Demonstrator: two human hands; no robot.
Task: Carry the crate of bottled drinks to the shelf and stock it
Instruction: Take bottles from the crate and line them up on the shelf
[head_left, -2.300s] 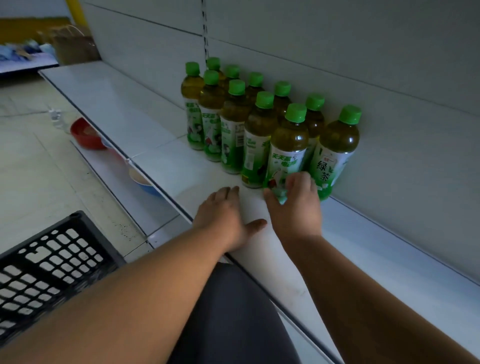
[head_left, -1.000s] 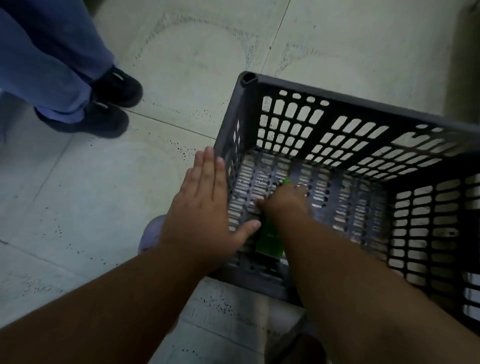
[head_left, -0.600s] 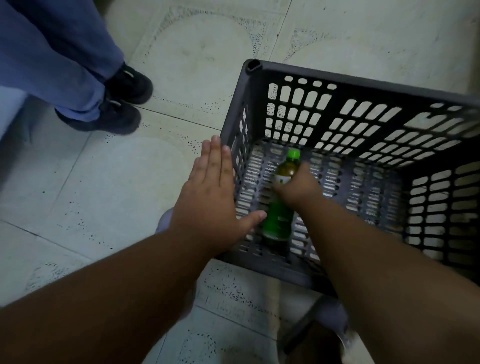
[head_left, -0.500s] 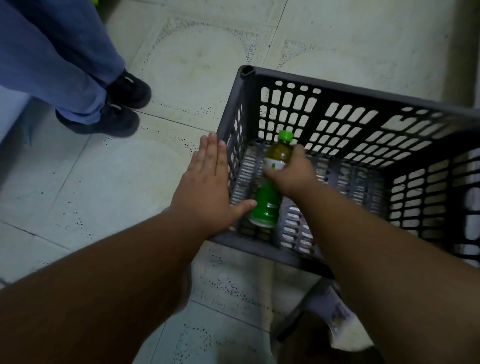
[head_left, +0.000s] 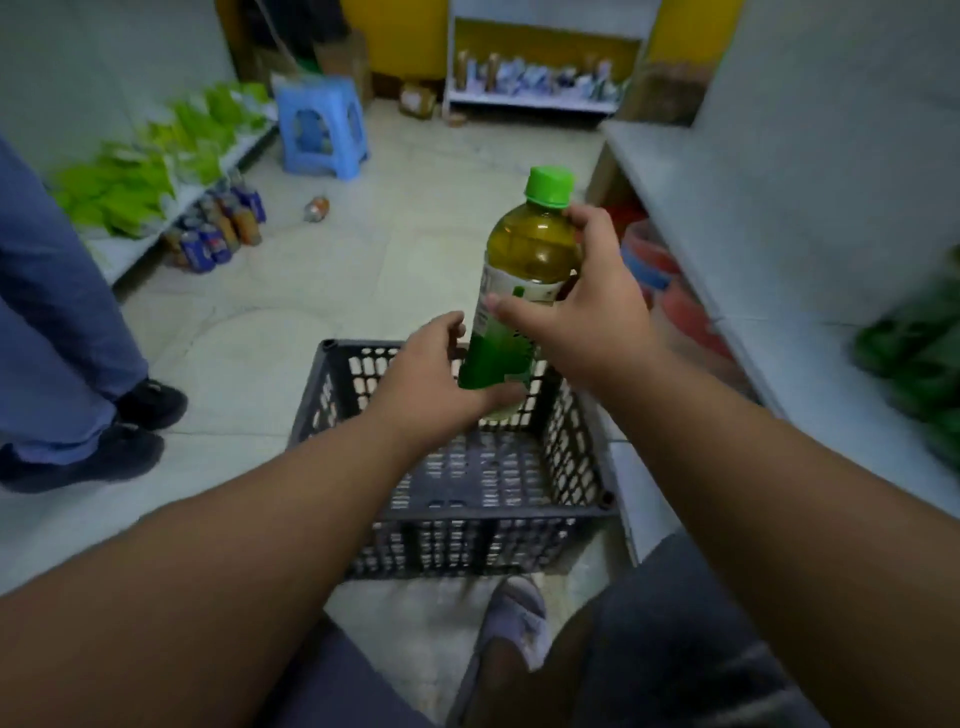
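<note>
Head camera: Your right hand (head_left: 592, 317) has lifted the green-capped bottle (head_left: 519, 291) clear of the black crate (head_left: 467, 467), where half a second ago it sat low against the mesh wall. The bottle now rides upright above the crate's far rim, your right grip clamped round its shoulder and label. Your left hand (head_left: 431, 389), which was pressed flat along the crate's edge, has come up beside the bottle's green base with fingers curled near it; whether it truly holds the bottle cannot be told from here.

The crate, on the tiled floor by your slippered foot (head_left: 514, 618), shows only bare mesh, so this looks to be the last bottle. Your gaze has swung up from the crate floor to the aisle: the white shelf (head_left: 727, 218) runs along your right, and a green blur (head_left: 919, 364) at its near end is likely the row already stocked. A blue stool (head_left: 322, 130) stands further off, and a bystander's blue trouser leg (head_left: 57, 322) is at left.
</note>
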